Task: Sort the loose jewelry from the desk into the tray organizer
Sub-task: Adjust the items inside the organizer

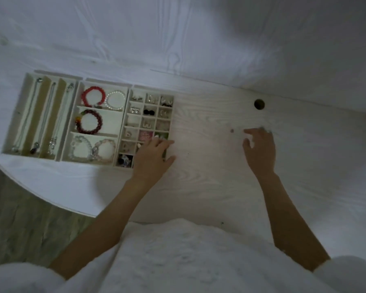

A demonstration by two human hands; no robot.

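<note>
The cream tray organizer (71, 132) lies on the left of the white desk (199, 176). Its left section holds necklaces (49, 115), the middle one beaded bracelets (89, 121), the right grid small earrings (149, 112). My left hand (152, 157) rests with straight fingers on the grid's near right corner and hides some cells. My right hand (260, 149) hovers over the desk at the right, fingers spread and slightly curled, blurred. A tiny dark piece of jewelry (232, 130) lies on the desk just left of its fingertips. Whether something sits under those fingertips is hidden.
A round cable hole (259, 104) sits in the desk beyond my right hand. The white wall (178, 39) stands behind the desk. The desk's curved edge (51, 199) runs at the near left, wood floor below it. My white garment (188, 261) fills the bottom.
</note>
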